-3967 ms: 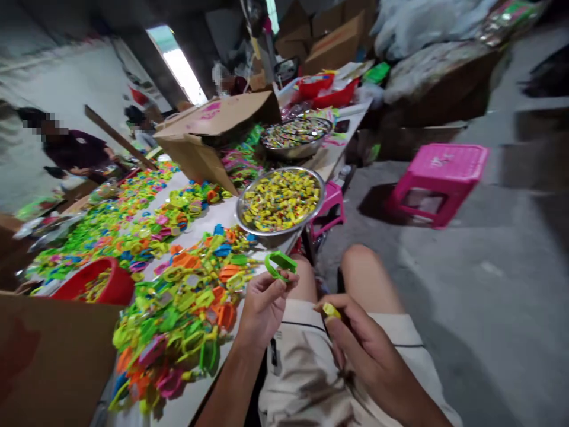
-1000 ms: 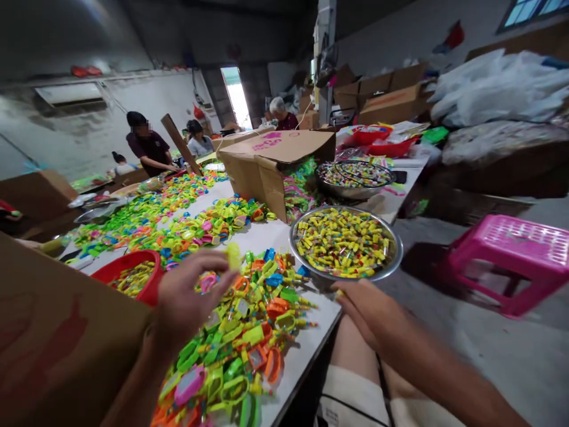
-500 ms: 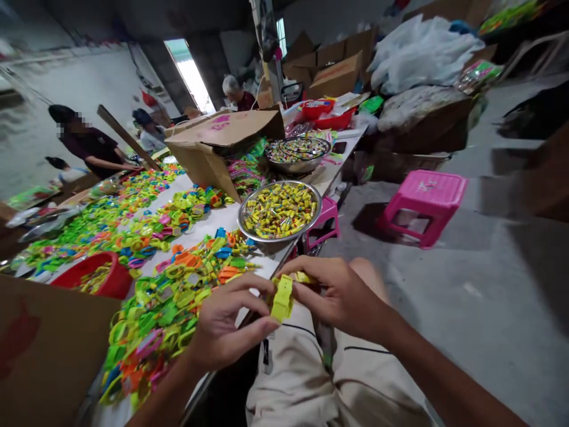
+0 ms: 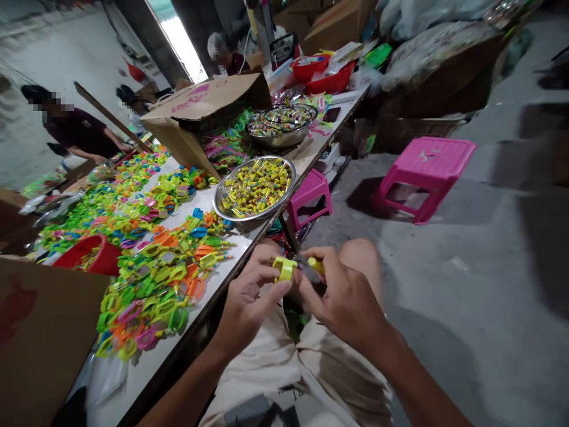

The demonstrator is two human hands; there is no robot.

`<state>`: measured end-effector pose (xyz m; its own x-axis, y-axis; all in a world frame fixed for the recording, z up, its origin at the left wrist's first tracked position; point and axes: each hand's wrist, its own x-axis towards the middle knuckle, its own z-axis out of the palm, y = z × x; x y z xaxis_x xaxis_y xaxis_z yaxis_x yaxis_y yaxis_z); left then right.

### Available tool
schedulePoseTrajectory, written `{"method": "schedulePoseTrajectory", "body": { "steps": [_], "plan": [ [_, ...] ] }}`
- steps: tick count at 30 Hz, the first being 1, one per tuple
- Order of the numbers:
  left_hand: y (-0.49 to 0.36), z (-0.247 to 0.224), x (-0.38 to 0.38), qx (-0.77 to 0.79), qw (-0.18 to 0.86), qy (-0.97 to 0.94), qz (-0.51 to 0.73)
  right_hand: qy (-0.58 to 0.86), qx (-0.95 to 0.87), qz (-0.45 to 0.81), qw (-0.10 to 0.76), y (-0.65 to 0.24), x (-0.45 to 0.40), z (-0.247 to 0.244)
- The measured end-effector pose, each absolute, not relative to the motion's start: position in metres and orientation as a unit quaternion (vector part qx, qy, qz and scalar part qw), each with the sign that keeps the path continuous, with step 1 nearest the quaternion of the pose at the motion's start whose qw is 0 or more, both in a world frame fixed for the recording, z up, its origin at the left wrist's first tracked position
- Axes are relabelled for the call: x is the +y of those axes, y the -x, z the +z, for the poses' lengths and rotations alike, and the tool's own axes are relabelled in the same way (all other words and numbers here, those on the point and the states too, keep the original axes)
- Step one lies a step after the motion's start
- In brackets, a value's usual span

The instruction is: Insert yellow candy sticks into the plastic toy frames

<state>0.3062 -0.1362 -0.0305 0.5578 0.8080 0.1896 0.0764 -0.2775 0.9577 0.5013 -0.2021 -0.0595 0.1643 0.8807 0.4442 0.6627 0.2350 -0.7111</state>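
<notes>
Over my lap, beside the table edge, my left hand (image 4: 249,296) pinches a small yellow plastic toy piece (image 4: 284,268). My right hand (image 4: 344,296) holds a small yellow candy piece (image 4: 316,264) against it, fingertips of both hands almost touching. A steel bowl (image 4: 229,214) full of yellow wrapped candies stands on the table just ahead of my hands. A heap of bright plastic toy pieces (image 4: 160,279) lies on the table to my left.
A red bowl (image 4: 82,256) and a cardboard box (image 4: 35,332) sit at left. An open carton (image 4: 204,112), a second steel bowl (image 4: 281,127) and red trays (image 4: 326,74) lie farther along. Two pink stools (image 4: 427,172) stand on the concrete floor. Other people work beyond.
My left hand picked a yellow toy piece off the heap and my right took a candy from the bowl; both came together over my lap. My view has tilted down.
</notes>
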Motion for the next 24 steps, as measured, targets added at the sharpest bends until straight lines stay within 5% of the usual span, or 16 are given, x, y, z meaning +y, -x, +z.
{"method": "schedulePoseTrajectory", "body": {
  "steps": [5, 10, 24],
  "plan": [
    [-0.312, -0.038, -0.134, 0.26, 0.361, -0.832, 0.332, 0.569, -0.634, 0.238, 0.466, -0.511, -0.234, -0.07],
    [-0.316, -0.046, -0.132, 0.208, 0.25, -0.89, 0.319, 0.621, -0.611, 0.23, 0.434, -0.494, -0.247, -0.072],
    [-0.246, -0.091, -0.116, 0.178, 0.174, -0.918, 0.309, 0.665, -0.63, 0.185, 0.354, -0.433, -0.223, -0.072]
  ]
}}
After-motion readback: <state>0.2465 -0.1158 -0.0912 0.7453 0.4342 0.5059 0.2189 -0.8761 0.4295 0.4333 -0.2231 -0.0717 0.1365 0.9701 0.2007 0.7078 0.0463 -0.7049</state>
